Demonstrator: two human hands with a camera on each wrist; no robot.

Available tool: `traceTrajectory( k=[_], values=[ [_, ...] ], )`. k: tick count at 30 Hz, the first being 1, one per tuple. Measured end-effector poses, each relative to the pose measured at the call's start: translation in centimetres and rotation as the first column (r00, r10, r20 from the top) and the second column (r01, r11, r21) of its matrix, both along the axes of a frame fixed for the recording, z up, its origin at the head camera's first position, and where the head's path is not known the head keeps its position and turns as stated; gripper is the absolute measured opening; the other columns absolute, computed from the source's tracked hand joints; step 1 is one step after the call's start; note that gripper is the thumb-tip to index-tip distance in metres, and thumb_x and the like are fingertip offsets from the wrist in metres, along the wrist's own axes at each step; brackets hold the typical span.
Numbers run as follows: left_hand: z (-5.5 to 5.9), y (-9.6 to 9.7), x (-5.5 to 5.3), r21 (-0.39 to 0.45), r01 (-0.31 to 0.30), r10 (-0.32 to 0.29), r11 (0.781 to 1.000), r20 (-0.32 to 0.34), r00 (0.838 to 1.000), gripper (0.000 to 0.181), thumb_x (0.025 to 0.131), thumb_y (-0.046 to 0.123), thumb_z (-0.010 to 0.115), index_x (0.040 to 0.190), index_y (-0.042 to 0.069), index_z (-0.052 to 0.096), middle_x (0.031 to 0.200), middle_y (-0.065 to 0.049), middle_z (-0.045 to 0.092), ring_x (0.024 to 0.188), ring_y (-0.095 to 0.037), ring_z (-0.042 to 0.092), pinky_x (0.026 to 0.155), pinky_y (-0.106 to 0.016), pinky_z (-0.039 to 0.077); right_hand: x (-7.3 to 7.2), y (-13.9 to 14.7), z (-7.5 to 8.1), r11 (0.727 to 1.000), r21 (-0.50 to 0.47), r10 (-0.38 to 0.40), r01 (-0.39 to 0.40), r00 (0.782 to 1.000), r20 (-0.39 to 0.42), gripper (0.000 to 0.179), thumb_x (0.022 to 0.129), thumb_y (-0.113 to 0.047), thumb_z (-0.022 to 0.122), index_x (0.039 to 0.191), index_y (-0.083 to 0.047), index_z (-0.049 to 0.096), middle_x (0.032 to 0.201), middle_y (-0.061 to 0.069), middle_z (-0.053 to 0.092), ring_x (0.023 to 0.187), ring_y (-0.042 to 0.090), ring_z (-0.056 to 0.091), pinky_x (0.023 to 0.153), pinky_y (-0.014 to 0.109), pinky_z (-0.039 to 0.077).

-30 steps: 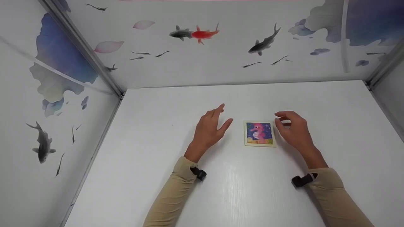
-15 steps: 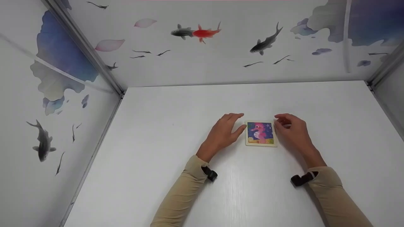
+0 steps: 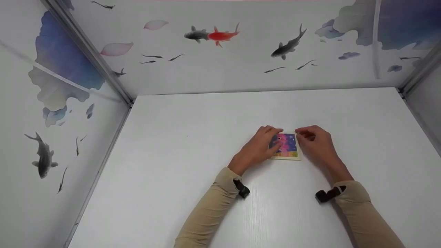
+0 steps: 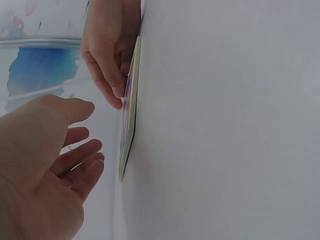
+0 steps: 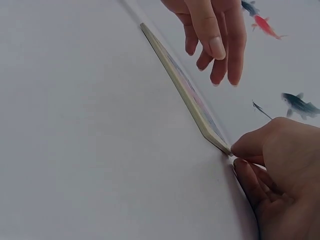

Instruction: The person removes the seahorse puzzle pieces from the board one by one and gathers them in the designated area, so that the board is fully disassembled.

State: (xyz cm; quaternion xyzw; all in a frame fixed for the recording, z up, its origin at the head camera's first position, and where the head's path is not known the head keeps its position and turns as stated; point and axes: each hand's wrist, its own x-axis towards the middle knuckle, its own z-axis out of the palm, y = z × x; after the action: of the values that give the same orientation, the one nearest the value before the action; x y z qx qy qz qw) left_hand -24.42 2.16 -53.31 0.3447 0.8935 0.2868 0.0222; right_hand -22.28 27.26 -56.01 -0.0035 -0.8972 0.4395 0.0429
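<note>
A small square seahorse puzzle board [image 3: 291,146] with a pale frame lies flat on the white table, its pink seahorse on a blue ground. My left hand [image 3: 256,148] reaches over its left side in the head view, covering part of the picture. The left wrist view shows this hand's thumb and fingers spread apart with nothing between them, to the side of the board [image 4: 131,110]. At the board's right edge is my right hand [image 3: 317,143], fingers curled. In the right wrist view its thumb and a fingertip [image 5: 241,163] pinch the near corner of the board.
The white tabletop [image 3: 179,155] meets a back wall [image 3: 220,75] printed with fish and petals. A similar printed panel [image 3: 20,113] stands on the left, and a metal rail [image 3: 86,51] runs down the corner. Black straps with small cameras [image 3: 243,191] sit at both wrists.
My left hand has moved right, from well left of the puzzle board to over its left side. My right hand has closed its fingers slightly and come up to the right edge.
</note>
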Motion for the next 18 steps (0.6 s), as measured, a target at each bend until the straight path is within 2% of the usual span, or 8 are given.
traceTrajectory(
  k=[5, 11, 15, 18],
  values=[
    [-0.2, 1.3, -0.3, -0.013, 0.007, -0.006, 1.000, 0.046, 0.999, 0.049, 0.110, 0.028, 0.063, 0.156, 0.014, 0.056, 0.144, -0.004, 0.062, 0.134, -0.014, 0.054, 0.116, -0.023, 0.046, -0.2, 0.1, -0.2, 1.000, 0.017, 0.010, -0.010, 0.999, -0.033, 0.026, 0.108, -0.026, 0.068, 0.129, -0.015, 0.077, 0.118, 0.007, 0.070, 0.104, 0.021, 0.061, 0.083, 0.008, 0.046],
    [-0.3, 2.5, -0.6, -0.012, 0.009, -0.009, 1.000, 0.054, 0.999, 0.047, 0.109, 0.028, 0.064, 0.153, 0.013, 0.059, 0.139, -0.004, 0.063, 0.127, -0.014, 0.055, 0.111, -0.022, 0.047, -0.3, -0.1, -0.2, 1.000, 0.021, 0.004, -0.003, 0.999, -0.041, 0.026, 0.107, -0.028, 0.069, 0.128, -0.015, 0.077, 0.117, 0.007, 0.070, 0.103, 0.021, 0.063, 0.082, 0.008, 0.047],
    [-0.6, 3.1, -0.9, -0.010, -0.006, 0.007, 1.000, 0.047, 0.999, 0.044, 0.108, 0.028, 0.065, 0.149, 0.011, 0.062, 0.136, -0.005, 0.061, 0.124, -0.015, 0.055, 0.108, -0.021, 0.047, -0.3, 0.0, -0.2, 0.999, 0.041, 0.016, -0.013, 0.998, -0.057, 0.025, 0.106, -0.023, 0.070, 0.128, -0.014, 0.078, 0.116, 0.009, 0.073, 0.103, 0.022, 0.065, 0.082, 0.007, 0.046],
    [-0.8, 3.5, -1.0, -0.007, -0.023, 0.024, 1.000, 0.069, 0.997, 0.042, 0.108, 0.028, 0.065, 0.147, 0.011, 0.064, 0.137, -0.005, 0.058, 0.126, -0.015, 0.055, 0.110, -0.022, 0.047, -0.4, 0.2, -0.2, 0.998, 0.058, 0.022, -0.019, 0.998, -0.060, 0.024, 0.106, -0.021, 0.070, 0.128, -0.012, 0.078, 0.117, 0.010, 0.073, 0.103, 0.023, 0.066, 0.081, 0.006, 0.045]
  ],
)
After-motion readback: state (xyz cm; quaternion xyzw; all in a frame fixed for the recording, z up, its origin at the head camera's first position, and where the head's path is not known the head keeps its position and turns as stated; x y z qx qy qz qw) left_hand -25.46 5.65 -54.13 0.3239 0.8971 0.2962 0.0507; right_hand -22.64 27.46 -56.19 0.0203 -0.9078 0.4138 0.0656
